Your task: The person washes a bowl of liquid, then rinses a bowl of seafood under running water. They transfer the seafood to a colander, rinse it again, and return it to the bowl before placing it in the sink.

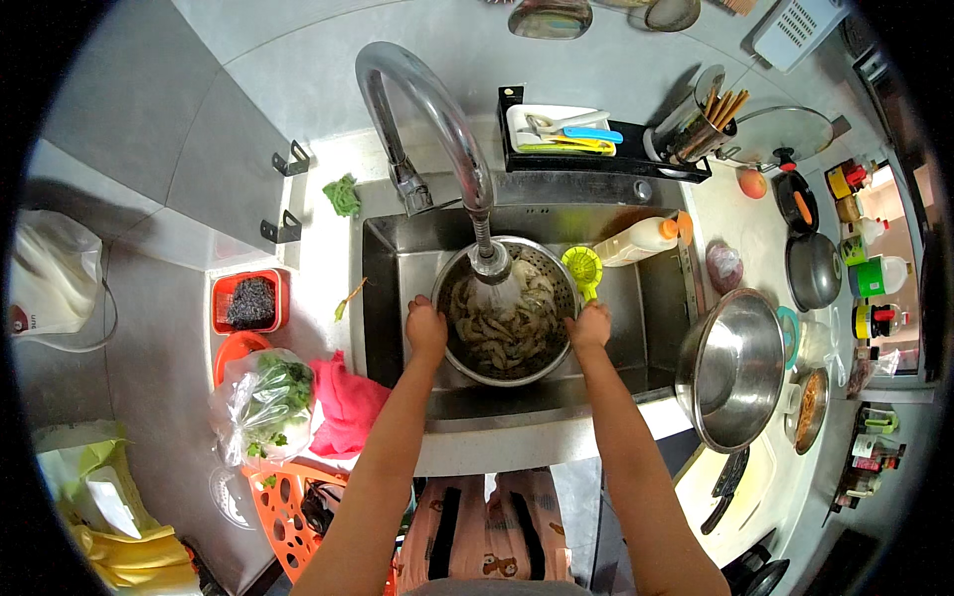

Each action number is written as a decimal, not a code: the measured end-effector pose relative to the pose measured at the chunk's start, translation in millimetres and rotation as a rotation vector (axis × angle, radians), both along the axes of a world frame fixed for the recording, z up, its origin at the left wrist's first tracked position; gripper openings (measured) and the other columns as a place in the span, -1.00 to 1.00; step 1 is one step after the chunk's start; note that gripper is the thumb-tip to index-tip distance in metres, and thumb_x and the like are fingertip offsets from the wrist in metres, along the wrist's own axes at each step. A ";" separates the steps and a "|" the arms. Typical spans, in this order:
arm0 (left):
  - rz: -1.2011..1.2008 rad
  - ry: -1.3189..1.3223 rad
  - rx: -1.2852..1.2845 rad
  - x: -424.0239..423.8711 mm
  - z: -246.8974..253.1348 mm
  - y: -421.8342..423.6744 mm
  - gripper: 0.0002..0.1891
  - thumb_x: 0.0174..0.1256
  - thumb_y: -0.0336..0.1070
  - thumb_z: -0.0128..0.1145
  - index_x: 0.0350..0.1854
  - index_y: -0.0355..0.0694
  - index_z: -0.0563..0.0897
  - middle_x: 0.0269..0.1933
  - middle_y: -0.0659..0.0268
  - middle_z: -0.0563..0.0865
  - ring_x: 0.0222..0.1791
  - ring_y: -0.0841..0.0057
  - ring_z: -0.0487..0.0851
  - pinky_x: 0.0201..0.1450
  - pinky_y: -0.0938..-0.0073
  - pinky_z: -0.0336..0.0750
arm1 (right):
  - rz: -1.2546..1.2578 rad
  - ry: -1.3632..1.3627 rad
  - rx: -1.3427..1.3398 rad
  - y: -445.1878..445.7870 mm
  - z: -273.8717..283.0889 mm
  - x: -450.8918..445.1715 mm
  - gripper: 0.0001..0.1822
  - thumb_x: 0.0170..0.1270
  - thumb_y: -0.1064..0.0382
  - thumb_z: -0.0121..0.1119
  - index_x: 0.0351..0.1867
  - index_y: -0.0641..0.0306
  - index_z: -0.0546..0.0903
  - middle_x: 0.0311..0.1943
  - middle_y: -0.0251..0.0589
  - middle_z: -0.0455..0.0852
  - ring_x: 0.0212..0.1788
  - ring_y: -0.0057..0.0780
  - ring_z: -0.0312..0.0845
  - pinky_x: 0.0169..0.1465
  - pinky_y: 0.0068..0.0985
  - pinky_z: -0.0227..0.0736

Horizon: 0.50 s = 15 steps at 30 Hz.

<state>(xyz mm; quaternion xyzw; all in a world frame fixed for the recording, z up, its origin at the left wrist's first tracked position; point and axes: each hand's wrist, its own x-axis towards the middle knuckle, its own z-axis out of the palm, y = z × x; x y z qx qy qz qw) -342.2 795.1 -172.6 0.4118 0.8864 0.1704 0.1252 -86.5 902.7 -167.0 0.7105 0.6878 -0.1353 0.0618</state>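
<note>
Raw shrimp (499, 339) lie heaped in a perforated steel colander (563, 350) inside the sink. Water runs onto them from the spray head of the chrome faucet (488, 261), which hangs right over the colander. At the colander's left rim, my left hand (426, 328) grips the edge. My right hand (591, 325) holds the opposite rim, its fingers by the handle of a yellow-green plastic strainer (583, 268). Behind that hand a bottle with an orange cap (637, 242) leans in the sink. The undersides of both hands' grips are hidden.
A large steel bowl (734, 372) stands right of the sink, near a cleaver (727, 484) on a cutting board (745, 495). To the left are a red basket with a scouring pad (252, 302), bagged greens (272, 402) and a pink cloth (346, 406). A black rack (633, 153) holds utensils behind.
</note>
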 end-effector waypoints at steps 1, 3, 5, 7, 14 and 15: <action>-0.010 0.021 0.024 1.9 0.4 -0.9 -0.65 -0.09 -0.36 0.21 -0.31 -0.33 0.33 -0.27 0.01 0.48 -0.30 0.13 0.55 -0.28 0.29 0.49 | -0.061 -0.027 -0.099 -0.8 0.0 3.3 -0.61 -0.14 0.11 0.28 -0.30 0.31 0.51 -0.28 0.01 0.53 -0.26 -0.10 0.51 -0.23 -0.32 0.45; -0.009 0.003 -0.005 5.5 0.5 -2.4 -0.65 -0.09 -0.37 0.20 -0.30 -0.32 0.32 -0.25 -0.01 0.47 -0.26 0.13 0.53 -0.25 0.28 0.47 | -0.046 -0.007 -0.144 -4.4 -4.6 3.1 -0.67 -0.06 0.13 0.21 -0.30 0.29 0.52 -0.34 -0.10 0.58 -0.28 -0.20 0.55 -0.23 -0.37 0.48; -0.010 -0.002 -0.007 6.1 -0.8 -1.9 -0.64 -0.09 -0.39 0.20 -0.28 -0.31 0.31 -0.25 0.00 0.47 -0.26 0.13 0.53 -0.24 0.29 0.47 | -0.014 -0.049 -0.120 -3.6 -11.6 -1.9 -0.74 -0.02 0.18 0.17 -0.34 0.30 0.54 -0.40 -0.13 0.61 -0.34 -0.21 0.57 -0.27 -0.38 0.49; -0.006 -0.010 -0.010 6.0 -3.9 -0.2 -0.63 -0.10 -0.40 0.20 -0.28 -0.31 0.30 -0.28 0.03 0.49 -0.29 0.12 0.55 -0.26 0.30 0.48 | 0.072 -0.122 -0.103 -2.2 -16.1 -4.1 -0.79 0.00 0.23 0.12 -0.37 0.32 0.55 -0.42 -0.14 0.62 -0.38 -0.24 0.58 -0.31 -0.39 0.50; -0.045 -0.048 -0.112 0.5 -9.9 3.8 -0.66 -0.05 -0.38 0.17 -0.28 -0.34 0.31 -0.38 0.02 0.56 -0.41 0.15 0.59 -0.38 0.28 0.50 | 0.001 0.001 0.025 -8.0 -3.3 -0.1 -0.80 -0.05 0.27 0.11 -0.40 0.34 0.55 -0.38 -0.05 0.63 -0.42 -0.23 0.59 -0.33 -0.39 0.49; -0.042 -0.066 -0.132 -0.4 -9.0 4.0 -0.67 -0.04 -0.37 0.16 -0.27 -0.34 0.31 -0.37 0.00 0.56 -0.40 0.16 0.59 -0.38 0.28 0.50 | -0.040 0.076 -0.008 -8.5 -0.3 2.1 -0.80 -0.05 0.27 0.12 -0.40 0.35 0.54 -0.40 -0.05 0.63 -0.43 -0.23 0.59 -0.36 -0.39 0.49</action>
